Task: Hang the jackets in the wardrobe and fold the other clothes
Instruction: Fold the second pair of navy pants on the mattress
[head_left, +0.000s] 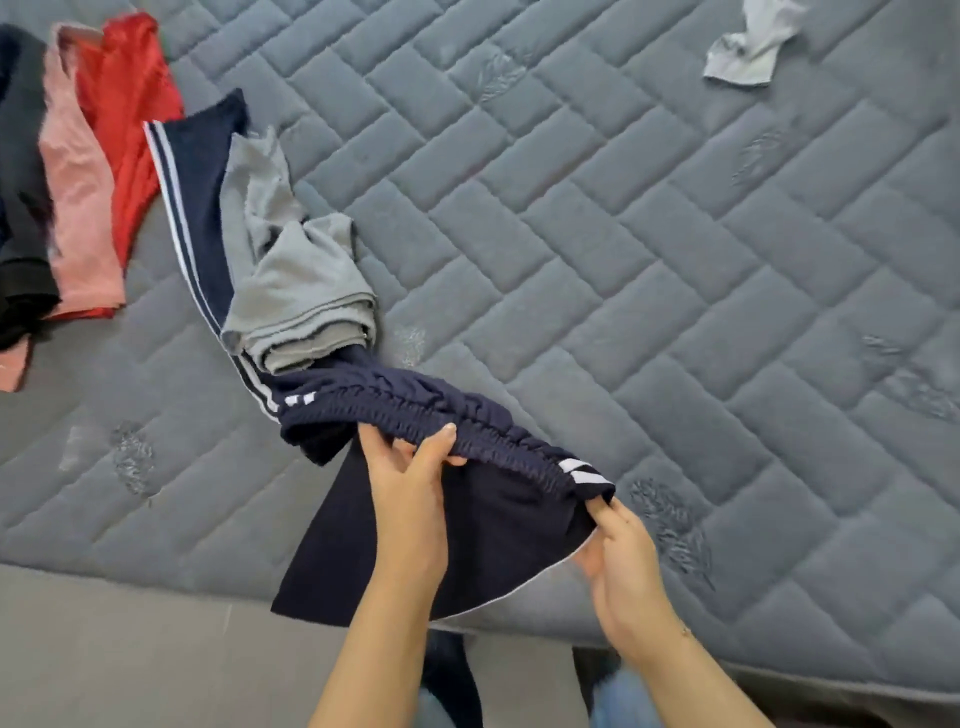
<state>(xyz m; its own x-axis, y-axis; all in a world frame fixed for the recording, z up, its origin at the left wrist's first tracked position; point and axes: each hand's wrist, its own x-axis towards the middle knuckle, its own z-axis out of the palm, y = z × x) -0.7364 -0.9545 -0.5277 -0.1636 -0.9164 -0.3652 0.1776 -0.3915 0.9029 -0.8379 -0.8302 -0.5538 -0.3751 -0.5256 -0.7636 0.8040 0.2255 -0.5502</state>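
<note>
Well, both hands grip the navy trousers (197, 171) (white side stripes) by the gathered elastic waistband. Left hand (410, 483) clutches mid-band; right hand (618, 551) pinches its end.

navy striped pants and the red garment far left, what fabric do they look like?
Navy pants: looks like matte knit, possibly polyester tracksuit fabric; gathered elastic waistband, woven-looking white side stripes, no shine.
Red garment: likely satin or a similar smooth synthetic; glossy highlights along its folds. Fibre content cannot be confirmed from the look alone.

A grey-blue quilted mattress (675, 312) with brick-pattern stitching fills the view under soft, even light.
</note>
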